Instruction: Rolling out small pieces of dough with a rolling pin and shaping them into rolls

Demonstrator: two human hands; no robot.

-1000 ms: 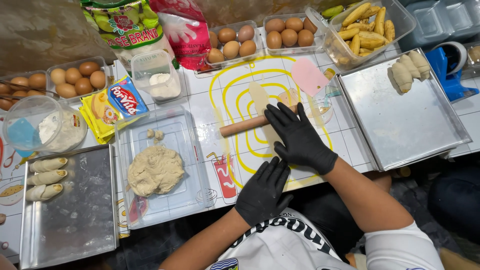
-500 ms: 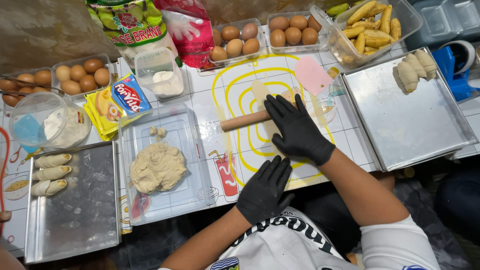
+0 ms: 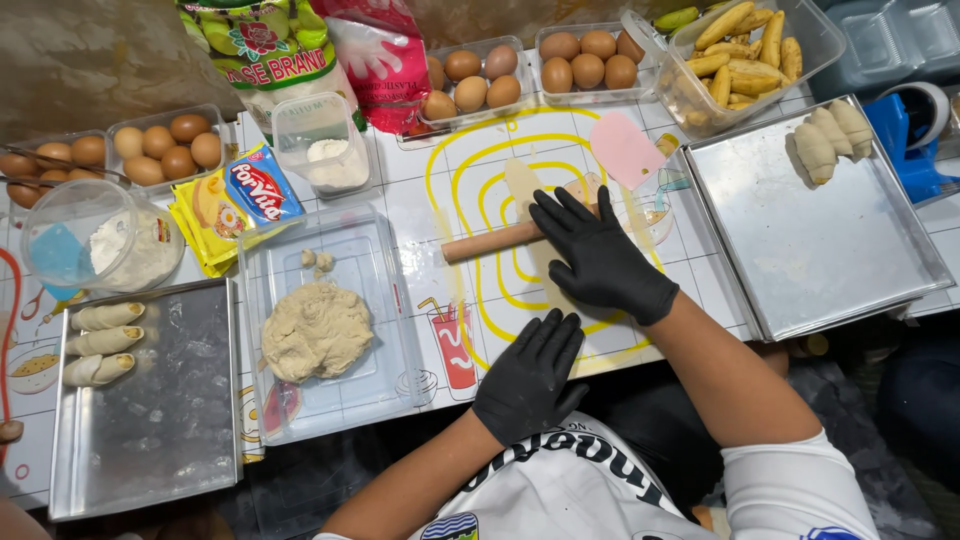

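Note:
Both my hands wear black gloves. My right hand lies flat with fingers spread on a wooden rolling pin, which rests across a thin strip of pale dough on a white mat with yellow lines. My left hand presses flat on the near edge of the mat, holding nothing. To the left, a lump of dough sits in a clear plastic tray.
Metal tray at right holds rolled dough pieces; another metal tray at left holds three. Egg containers, a box of bananas, flour tubs, a pink scraper and packets line the back.
My right hand has pushed the rolling pin slightly away across the dough strip. My left hand stays pressed on the mat's near edge.

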